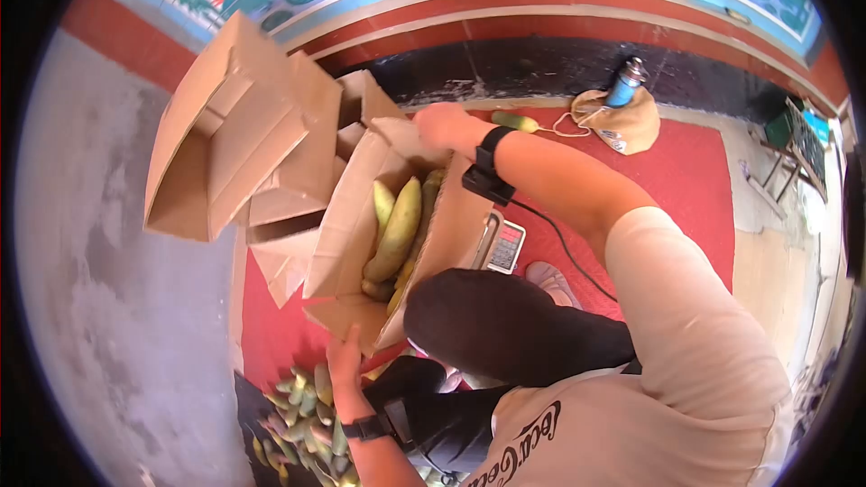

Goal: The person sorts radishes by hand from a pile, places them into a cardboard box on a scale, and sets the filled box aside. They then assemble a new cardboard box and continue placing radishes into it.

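Red mat (686, 171) fills centre and right of frame. Empty cartons (225, 144) stacked, upper left. Open mango box (347, 234) at centre, tilted, just beside the cartons; yellow-green mangoes (397, 230) inside. Loose mango pile (302, 415), bottom left. Scale (505, 245) right of the box. Right hand (442, 126): fingers curled over the box's top flap. Left hand (343, 362): fingers straight, flat against the bottom flap.

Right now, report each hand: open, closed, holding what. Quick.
Left hand: open, fingers flat against the near flap of the cardboard box.
Right hand: closed on the far edge of the cardboard box.
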Tool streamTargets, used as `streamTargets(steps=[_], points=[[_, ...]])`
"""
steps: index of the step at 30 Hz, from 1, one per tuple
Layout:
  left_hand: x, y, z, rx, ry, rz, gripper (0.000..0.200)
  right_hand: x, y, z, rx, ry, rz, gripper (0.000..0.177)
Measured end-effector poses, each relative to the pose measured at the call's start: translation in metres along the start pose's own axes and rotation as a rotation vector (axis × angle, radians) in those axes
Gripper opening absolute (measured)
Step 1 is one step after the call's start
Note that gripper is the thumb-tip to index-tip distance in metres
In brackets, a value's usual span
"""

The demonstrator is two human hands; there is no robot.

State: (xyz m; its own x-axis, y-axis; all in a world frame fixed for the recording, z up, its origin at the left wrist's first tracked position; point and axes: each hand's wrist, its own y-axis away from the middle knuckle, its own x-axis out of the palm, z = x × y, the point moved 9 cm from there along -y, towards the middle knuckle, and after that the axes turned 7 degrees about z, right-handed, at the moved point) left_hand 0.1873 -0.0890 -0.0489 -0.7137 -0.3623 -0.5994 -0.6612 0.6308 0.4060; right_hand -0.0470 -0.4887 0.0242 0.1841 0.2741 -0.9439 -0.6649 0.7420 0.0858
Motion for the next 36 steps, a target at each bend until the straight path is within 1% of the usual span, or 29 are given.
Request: streamTargets(steps=[1,2,3,4,6,8,10,11,13,14,15,16,17,18,19,20,21,22,23,24,26,27,28,29,30,32,34,36], points=[[0.003,0.003,-0.007,0.012,-0.016,0.015,0.032,0.002,-0.002,-0.004,-0.007,-0.028,0.0,0.024],[0.004,0.01,-0.013,-0.037,0.054,0.034,0.021,0.001,-0.001,-0.006,-0.017,-0.055,-0.001,0.024],[0.007,0.015,-0.014,-0.087,0.125,0.051,0.016,0.0,0.0,-0.01,0.0,-0.062,-0.009,0.024],[0.009,0.013,-0.014,-0.078,0.114,0.058,0.016,-0.001,0.003,-0.009,-0.012,-0.067,-0.009,0.023],[0.003,0.012,-0.009,-0.087,0.102,-0.019,0.015,-0.002,0.006,-0.008,-0.019,-0.078,-0.016,0.023],[0.004,0.019,-0.014,-0.104,0.104,-0.043,0.014,-0.001,0.008,-0.005,-0.055,-0.06,-0.023,0.022],[0.002,0.027,-0.019,-0.143,0.131,-0.099,0.02,-0.005,0.016,-0.008,-0.071,-0.089,-0.045,0.022],[0.004,0.029,-0.023,-0.126,0.122,-0.101,0.02,-0.009,0.021,-0.01,-0.09,-0.107,-0.057,0.022],[0.008,0.03,-0.029,0.011,0.305,-0.107,0.021,-0.016,0.026,-0.017,-0.096,-0.107,-0.069,0.024],[0.005,0.014,-0.02,0.108,0.33,-0.065,0.021,-0.015,0.025,-0.022,-0.065,-0.131,-0.039,0.023],[-0.009,-0.006,-0.003,0.111,0.329,-0.065,0.021,-0.012,0.026,-0.026,-0.036,-0.154,-0.002,0.022],[-0.024,-0.028,0.006,0.145,0.068,-0.038,0.022,-0.015,0.031,-0.03,-0.035,-0.156,-0.002,0.022],[-0.023,-0.026,-0.009,0.178,-0.194,-0.008,0.023,-0.022,0.04,-0.04,-0.02,-0.192,-0.004,0.022],[-0.024,-0.024,-0.019,0.18,-0.197,-0.001,0.023,-0.03,0.049,-0.052,0.0,-0.228,-0.01,0.023],[-0.015,0.0,-0.08,0.203,-0.296,0.002,0.024,-0.036,0.059,-0.065,0.01,-0.229,-0.012,0.023],[-0.006,0.014,-0.129,0.23,-0.395,0.006,0.025,-0.039,0.07,-0.083,0.069,-0.226,0.031,0.023],[0.002,0.017,-0.153,0.239,-0.399,0.014,0.025,-0.038,0.082,-0.103,0.128,-0.225,0.073,0.023],[0.011,0.017,-0.17,0.238,-0.227,0.072,0.025,-0.041,0.096,-0.124,0.169,-0.235,0.051,0.023],[0.022,0.017,-0.185,0.233,-0.053,0.132,0.024,-0.041,0.114,-0.146,0.21,-0.243,0.031,0.023],[0.034,0.019,-0.203,0.239,-0.055,0.145,0.024,-0.045,0.137,-0.164,0.214,-0.252,-0.032,0.024],[0.075,0.03,-0.246,0.434,-0.066,0.302,0.023,-0.038,0.187,-0.207,0.251,-0.264,-0.158,0.026],[0.095,0.026,-0.251,0.441,-0.159,0.348,0.021,-0.03,0.211,-0.23,0.282,-0.267,-0.222,0.027],[0.115,0.028,-0.261,0.448,-0.253,0.391,0.019,-0.029,0.241,-0.245,0.379,-0.259,-0.202,0.025],[0.137,0.035,-0.271,0.499,-0.32,0.404,0.02,-0.028,0.273,-0.257,0.475,-0.25,-0.181,0.024],[0.166,0.054,-0.284,0.548,-0.385,0.416,0.022,-0.023,0.301,-0.274,0.538,-0.231,-0.232,0.024],[0.222,0.058,-0.283,0.585,-0.622,0.39,0.027,-0.013,0.358,-0.304,0.659,-0.191,-0.305,0.023],[0.278,0.091,-0.295,0.68,-0.662,0.533,0.03,-0.008,0.419,-0.331,0.758,-0.136,-0.319,0.023],[0.333,0.103,-0.288,0.724,-0.744,0.596,0.028,-0.007,0.479,-0.353,0.84,-0.082,-0.321,0.024]])
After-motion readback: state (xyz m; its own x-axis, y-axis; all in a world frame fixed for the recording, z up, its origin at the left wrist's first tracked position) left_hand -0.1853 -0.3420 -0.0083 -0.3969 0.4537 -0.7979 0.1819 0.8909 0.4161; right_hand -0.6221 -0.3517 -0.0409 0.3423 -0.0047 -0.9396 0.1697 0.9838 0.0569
